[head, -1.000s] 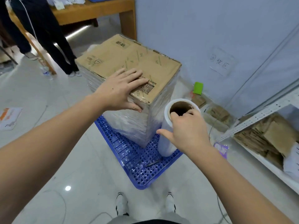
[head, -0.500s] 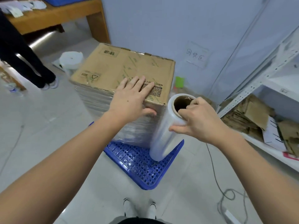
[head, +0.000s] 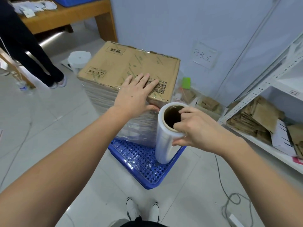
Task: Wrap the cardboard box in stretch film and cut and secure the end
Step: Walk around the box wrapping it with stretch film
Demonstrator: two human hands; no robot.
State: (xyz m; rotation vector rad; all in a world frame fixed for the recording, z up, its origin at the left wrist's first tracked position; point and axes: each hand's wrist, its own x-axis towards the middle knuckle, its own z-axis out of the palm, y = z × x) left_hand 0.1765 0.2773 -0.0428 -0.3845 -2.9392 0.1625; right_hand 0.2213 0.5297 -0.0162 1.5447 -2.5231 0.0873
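A brown cardboard box (head: 124, 63) stands on a blue perforated pallet (head: 141, 163); its sides are covered in layers of clear stretch film. My left hand (head: 136, 94) lies flat on the box's near top corner, fingers straight, thumb over the edge. My right hand (head: 195, 128) grips the top of the upright stretch film roll (head: 165, 145), fingers hooked inside its cardboard core and thumb outside. The roll hangs close to the box's near right corner, above the pallet.
A white metal shelf (head: 268, 82) with flattened cardboard stands at the right. A person's legs (head: 41, 63) and a wooden table (head: 68, 15) are at the back left. A white roll (head: 78, 58) sits behind the box. A cable (head: 229, 195) trails on the floor.
I have stepped around the box to the right, carrying the roll with me around its corner. My left hand has stayed pressed on the box top.
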